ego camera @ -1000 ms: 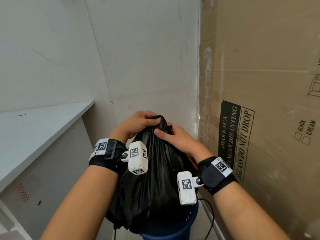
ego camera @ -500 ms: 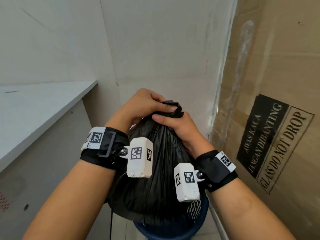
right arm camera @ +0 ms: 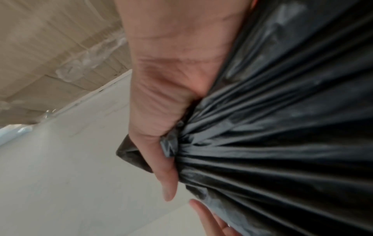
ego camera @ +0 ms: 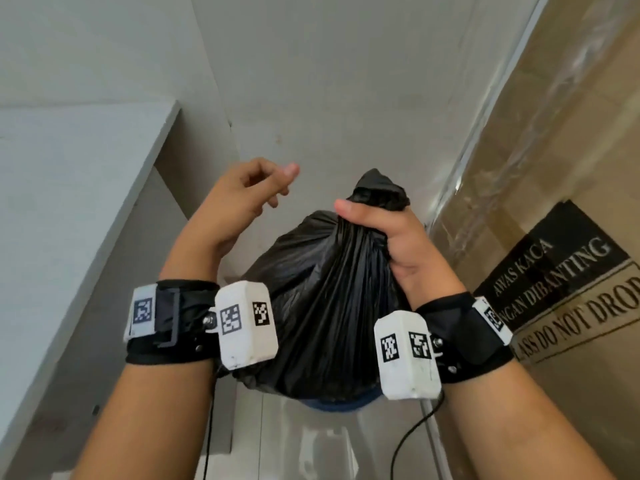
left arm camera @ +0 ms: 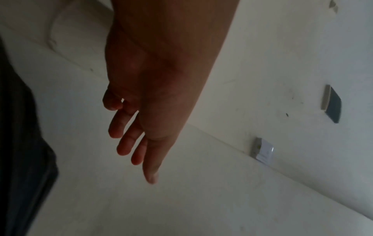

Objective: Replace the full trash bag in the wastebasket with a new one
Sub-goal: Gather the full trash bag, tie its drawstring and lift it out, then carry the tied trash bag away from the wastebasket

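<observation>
Here the right hand [ego camera: 394,233] grips the gathered neck of the black bag [ego camera: 325,306], probably to keep it closed and bear its weight alone. The bag hangs just above the blue wastebasket [ego camera: 341,406], seemingly clear of it, though the rim is mostly hidden. The left hand [ego camera: 242,195] is free, fingers loosely curled, holding nothing. A white surface [ego camera: 69,174] stands left, a cardboard box [ego camera: 554,168] right, a pale wall behind.
</observation>
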